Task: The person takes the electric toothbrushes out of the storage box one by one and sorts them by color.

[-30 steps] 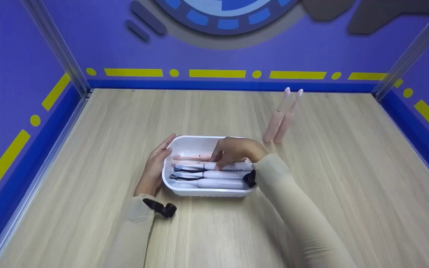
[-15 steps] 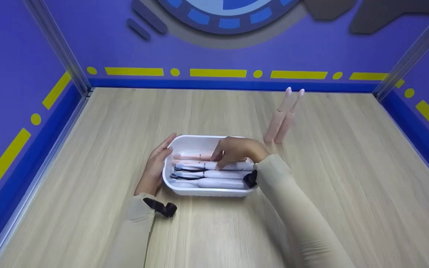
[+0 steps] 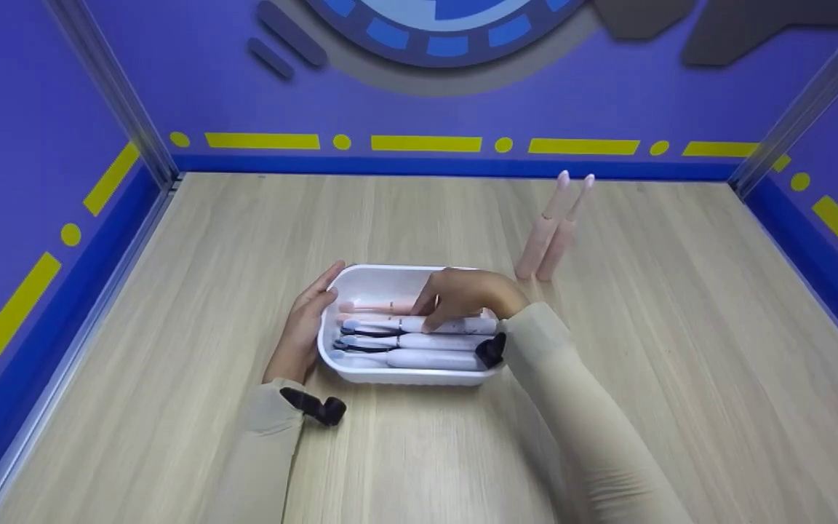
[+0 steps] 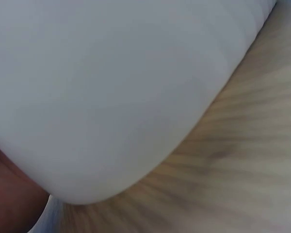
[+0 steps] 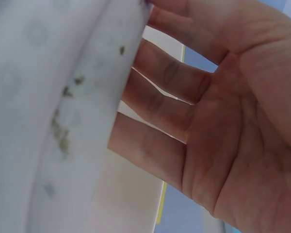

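Note:
In the head view a white plastic storage bin (image 3: 412,377) sits on the wooden table. My left hand (image 3: 299,331) grips its left end, thumb at the rim and fingers outside; the bin's white wall (image 4: 102,97) fills much of the left wrist view. Reaching into the bin, my right hand (image 3: 466,295) pinches a white electric toothbrush (image 3: 455,325) by its handle. In the right wrist view the fingertips pass behind the dark-flecked handle (image 5: 82,111). Nearer me lie two more white toothbrushes, one in the middle (image 3: 433,341) and one in front (image 3: 433,359). Pink toothbrushes (image 3: 382,308) lie behind, partly covered.
Two pink electric toothbrushes, a left one (image 3: 539,240) and a right one (image 3: 561,240), stand upright on the table (image 3: 681,327) behind and right of the bin. Blue-purple panels (image 3: 419,109) with yellow dashes enclose the back and sides.

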A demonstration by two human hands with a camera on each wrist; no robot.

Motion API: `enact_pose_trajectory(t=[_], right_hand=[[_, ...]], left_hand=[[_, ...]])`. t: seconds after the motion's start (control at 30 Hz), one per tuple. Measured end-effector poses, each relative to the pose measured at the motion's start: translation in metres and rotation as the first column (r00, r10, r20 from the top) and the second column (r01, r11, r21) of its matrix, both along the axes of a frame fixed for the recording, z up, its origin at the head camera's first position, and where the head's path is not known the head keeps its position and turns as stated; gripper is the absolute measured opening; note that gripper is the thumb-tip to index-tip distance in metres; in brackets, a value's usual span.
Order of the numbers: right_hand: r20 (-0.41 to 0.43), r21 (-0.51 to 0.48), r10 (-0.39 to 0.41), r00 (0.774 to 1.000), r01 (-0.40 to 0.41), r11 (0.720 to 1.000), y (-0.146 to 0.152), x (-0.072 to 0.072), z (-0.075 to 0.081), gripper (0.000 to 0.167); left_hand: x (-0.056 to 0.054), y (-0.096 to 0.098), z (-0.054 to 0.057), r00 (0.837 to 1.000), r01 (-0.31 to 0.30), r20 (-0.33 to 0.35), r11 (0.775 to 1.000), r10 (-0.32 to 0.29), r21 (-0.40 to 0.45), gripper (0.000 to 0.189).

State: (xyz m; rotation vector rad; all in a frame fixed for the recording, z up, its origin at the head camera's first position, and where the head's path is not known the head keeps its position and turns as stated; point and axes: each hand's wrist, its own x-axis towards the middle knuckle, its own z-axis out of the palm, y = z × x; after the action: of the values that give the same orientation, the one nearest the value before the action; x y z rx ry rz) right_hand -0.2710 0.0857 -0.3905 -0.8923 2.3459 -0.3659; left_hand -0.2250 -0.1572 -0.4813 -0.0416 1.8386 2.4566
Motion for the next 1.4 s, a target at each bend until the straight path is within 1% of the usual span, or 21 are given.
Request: enact_pose_trajectory(t=[0.13, 0.23, 0.47, 0.57, 0.77, 0.83, 1.0, 1.13, 1.23, 1.4], right_hand=[[-0.006, -0.018, 0.019, 1.0, -0.019, 1.0, 0.001, 0.0, 0.001, 0.032], [0.008, -0.022, 0.008, 1.0, -0.008, 1.0, 0.002, 0.001, 0.002, 0.031], [-0.018, -0.032, 0.052, 0.998, -0.053, 0.998, 0.002, 0.002, 0.005, 0.032], [-0.009, -0.042, 0.055, 0.998, -0.056, 0.998, 0.002, 0.002, 0.006, 0.031], [0.02, -0.051, 0.036, 0.999, -0.035, 0.998, 0.004, 0.003, 0.007, 0.03], [0.034, -0.054, 0.021, 0.999, -0.019, 0.998, 0.005, 0.003, 0.007, 0.03], [0.054, -0.092, 0.011, 0.998, -0.006, 0.996, 0.009, 0.002, 0.007, 0.031], [0.045, -0.13, 0.028, 0.999, -0.022, 0.991, 0.012, 0.001, 0.006, 0.03], [0.053, -0.16, 0.033, 0.998, -0.025, 0.987, 0.015, 0.0, 0.006, 0.03], [0.077, -0.19, 0.014, 0.997, 0.0, 0.982, 0.018, 0.0, 0.007, 0.033]], left_hand=[[0.0, 0.0, 0.0, 1.0, 0.005, -0.002, 1.0, -0.005, 0.002, 0.05], [0.0, 0.001, 0.0, 1.0, 0.005, -0.005, 1.0, -0.005, -0.001, 0.049], [0.0, 0.001, 0.0, 1.0, 0.011, 0.011, 1.0, -0.011, 0.015, 0.049], [0.0, 0.001, 0.0, 1.0, 0.011, 0.006, 1.0, -0.011, 0.018, 0.049], [0.0, -0.001, -0.001, 1.0, 0.019, -0.015, 0.999, -0.019, 0.029, 0.05], [0.001, 0.0, -0.001, 1.0, 0.013, -0.016, 1.0, -0.013, 0.023, 0.05], [0.0, 0.0, -0.001, 1.0, 0.011, -0.013, 1.0, -0.011, 0.008, 0.05], [0.0, 0.0, 0.0, 1.0, 0.017, -0.011, 1.0, -0.017, 0.027, 0.05], [0.0, 0.0, 0.0, 1.0, 0.02, -0.006, 1.0, -0.02, 0.016, 0.05], [0.0, -0.001, 0.002, 1.0, 0.021, -0.015, 1.0, -0.021, -0.004, 0.05]])
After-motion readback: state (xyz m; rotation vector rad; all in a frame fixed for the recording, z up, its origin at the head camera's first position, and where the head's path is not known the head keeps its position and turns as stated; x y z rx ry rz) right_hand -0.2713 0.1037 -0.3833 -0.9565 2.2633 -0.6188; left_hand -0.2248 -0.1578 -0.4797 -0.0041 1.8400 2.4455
